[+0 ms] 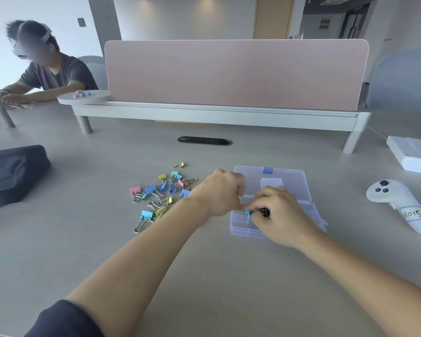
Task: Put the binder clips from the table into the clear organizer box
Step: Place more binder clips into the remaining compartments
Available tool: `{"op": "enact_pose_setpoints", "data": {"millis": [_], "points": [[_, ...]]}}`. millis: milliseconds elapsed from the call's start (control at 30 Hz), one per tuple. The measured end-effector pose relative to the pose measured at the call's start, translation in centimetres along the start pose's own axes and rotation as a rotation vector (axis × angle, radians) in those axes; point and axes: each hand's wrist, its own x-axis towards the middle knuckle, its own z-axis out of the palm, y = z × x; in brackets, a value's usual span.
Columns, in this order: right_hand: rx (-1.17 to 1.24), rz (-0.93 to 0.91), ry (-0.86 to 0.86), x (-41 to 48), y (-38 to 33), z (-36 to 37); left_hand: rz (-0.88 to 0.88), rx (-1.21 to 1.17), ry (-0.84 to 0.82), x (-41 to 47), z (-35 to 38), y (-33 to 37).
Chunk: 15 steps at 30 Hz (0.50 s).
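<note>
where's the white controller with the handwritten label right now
In the head view, the white controller lies on the table at the right side, just right of the clear organizer box and nearer the camera than a white box.

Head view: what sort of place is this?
Probably a shared office: a long grey desk with a pink privacy screen, a cable grommet set in its top, and another person seated further along.

The binder clips [151, 189] are pink, blue, yellow and green (silver handles [138, 229]), the organizer box [292, 184] clear lilac.
</note>
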Motion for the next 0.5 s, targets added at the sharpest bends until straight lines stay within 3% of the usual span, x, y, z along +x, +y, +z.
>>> {"op": "enact_pose_setpoints", "data": {"millis": [67,133,267,500], "points": [[-0.014,0.011,-0.008,-0.3,0.1,-0.1,-0.04,-0.197,-0.041,0.1,-1.3,-1.0],[-0.028,0.019,-0.015,-0.3,0.2,-0.1,-0.116,-0.279,0.035,0.6,-2.5,-2.9],[0.014,0.039,-0.046,-0.2,0.3,-0.3,-0.201,-0.052,0.132,3.1,-2.5,-6.3],[0.015,-0.009,-0.048,-0.5,0.5,-0.4,-0.106,0.282,-0.02,5.5,-0.1,-6.0]]}}
